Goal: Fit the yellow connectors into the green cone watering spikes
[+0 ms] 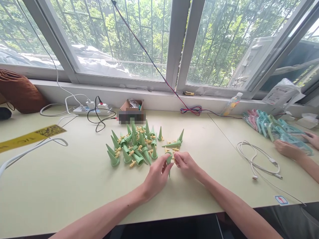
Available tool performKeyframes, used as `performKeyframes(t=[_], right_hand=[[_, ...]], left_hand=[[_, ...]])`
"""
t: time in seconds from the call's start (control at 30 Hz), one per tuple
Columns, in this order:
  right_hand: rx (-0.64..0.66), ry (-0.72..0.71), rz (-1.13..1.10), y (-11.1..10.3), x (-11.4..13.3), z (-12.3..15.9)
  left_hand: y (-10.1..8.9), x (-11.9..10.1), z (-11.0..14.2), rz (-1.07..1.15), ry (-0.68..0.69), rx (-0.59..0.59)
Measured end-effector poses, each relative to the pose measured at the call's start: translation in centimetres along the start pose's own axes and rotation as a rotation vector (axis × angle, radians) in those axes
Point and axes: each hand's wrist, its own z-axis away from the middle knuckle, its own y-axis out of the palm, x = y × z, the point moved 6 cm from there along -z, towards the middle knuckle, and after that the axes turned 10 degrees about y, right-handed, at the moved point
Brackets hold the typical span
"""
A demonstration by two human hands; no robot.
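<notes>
My left hand grips a green plastic plant watering spike, its pointed end turned down and its wide end up. Close beside it, my right hand pinches a small yellow valve against the spike's side, near the wide end. Whether the valve sits in the spike is hidden by my fingers. Beyond my hands lies a heap of similar green spikes, many with yellow valves on them. Two more spikes lie just past my fingers, with loose yellow valves near them.
Another person's hands hold pastel hangers at the right. A white cable is coiled between us. A small cardboard box, a power strip and a bottle stand along the window side of the table.
</notes>
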Motion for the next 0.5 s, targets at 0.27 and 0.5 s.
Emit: performKeyframes(t=[0.27, 0.5], right_hand=[[-0.033, -0.067, 0.105, 0.0, 0.4, 0.1], [-0.007, -0.165, 0.144, -1.0, 1.9, 1.0]], left_hand=[[0.1, -0.1, -0.3, 0.351, -0.309, -0.015], [1.4, -0.4, 0.6, 0.748, -0.614, 0.001]])
